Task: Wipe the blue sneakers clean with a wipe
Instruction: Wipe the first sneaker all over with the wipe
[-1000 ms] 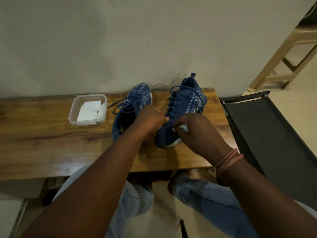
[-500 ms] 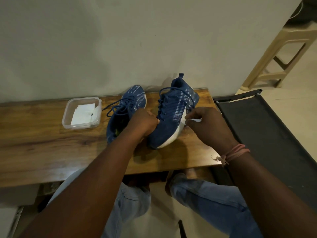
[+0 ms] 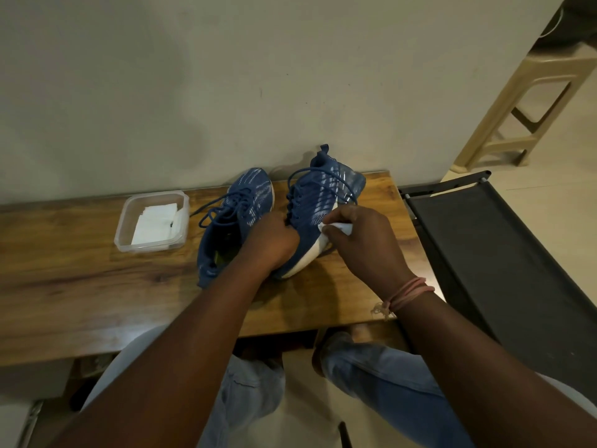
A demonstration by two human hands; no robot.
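Note:
Two blue sneakers stand on a wooden bench (image 3: 80, 286) against the wall. The right sneaker (image 3: 318, 202) is tipped onto its side, so its white sole edge faces right. My left hand (image 3: 274, 240) grips this sneaker at its near opening. My right hand (image 3: 361, 240) pinches a crumpled white wipe (image 3: 339, 227) and presses it on the sneaker's side, just above the sole. The left sneaker (image 3: 235, 221) lies flat beside it with loose laces, untouched.
A clear plastic tub (image 3: 151, 221) with folded white wipes sits left of the sneakers. A dark fabric seat (image 3: 500, 260) stands right of the bench. A beige plastic stool (image 3: 529, 101) is at the far right. My knees in jeans are under the bench.
The right sneaker has been tipped so its white sole shows. My right hand with the wipe moved from the near upper to the sneaker's right side by the sole.

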